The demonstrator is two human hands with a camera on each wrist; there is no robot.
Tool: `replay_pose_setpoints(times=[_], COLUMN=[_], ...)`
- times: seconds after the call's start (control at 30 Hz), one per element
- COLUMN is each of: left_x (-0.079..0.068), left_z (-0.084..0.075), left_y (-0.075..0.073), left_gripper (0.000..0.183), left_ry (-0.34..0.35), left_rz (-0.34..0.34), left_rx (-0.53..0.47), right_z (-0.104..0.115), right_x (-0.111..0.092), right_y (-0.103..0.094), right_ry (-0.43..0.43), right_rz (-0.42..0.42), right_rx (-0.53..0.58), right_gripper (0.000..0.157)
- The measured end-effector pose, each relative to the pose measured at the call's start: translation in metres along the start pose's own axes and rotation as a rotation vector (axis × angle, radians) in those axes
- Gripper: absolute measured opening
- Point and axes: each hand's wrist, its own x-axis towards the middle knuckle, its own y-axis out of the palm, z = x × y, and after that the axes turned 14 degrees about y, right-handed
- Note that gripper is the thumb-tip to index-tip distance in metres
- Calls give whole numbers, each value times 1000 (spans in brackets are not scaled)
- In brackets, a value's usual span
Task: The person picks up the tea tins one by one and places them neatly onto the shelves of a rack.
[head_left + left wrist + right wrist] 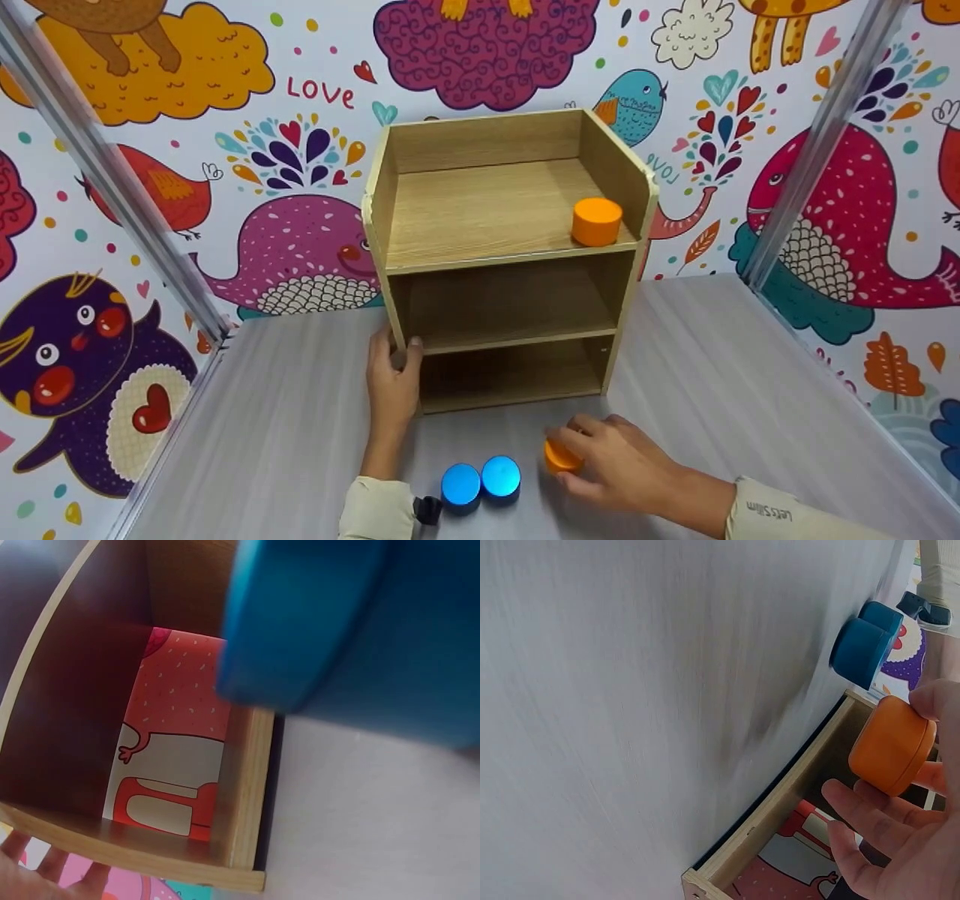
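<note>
A wooden shelf unit [487,202] with an open top tray and two compartments below stands on the table. My left hand [394,382] grips its left side panel, with the thumb at the front edge and the fingers on the outer side. In front of the shelf, my right hand [626,465] holds an orange round container [891,746] between thumb and fingers, low over the table; whether it touches the surface I cannot tell. Another orange round container [598,223] sits at the tray's front right corner. Two blue round containers [460,486] stand side by side between my forearms.
The grey table [720,375] spreads around the shelf. Behind it rises a wall [465,67] printed with cartoon animals, and metal corner posts [810,157] frame both sides. A blue container [337,630] looms close in the left wrist view.
</note>
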Motion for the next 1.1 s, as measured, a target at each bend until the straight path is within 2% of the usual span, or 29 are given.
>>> replay_pose_setpoints(times=[0.5,0.7,0.93,1.1], left_x=[1,1,0,1], left_z=[-1,-1,-1,-3], left_y=[1,0,1,2], left_gripper=[44,45,44,45], left_ry=[23,9,-1,-26], left_rz=[-9,-3,-11,-23], left_rx=[22,17,-14,-19], right_z=[0,2,3,4], right_x=[5,8,10,12], right_y=[-10,-15,-20,-25], right_ry=[11,53,18,49], right_rz=[25,70,30,69], right_rx=[7,24,37,45], right_gripper=[40,39,38,36])
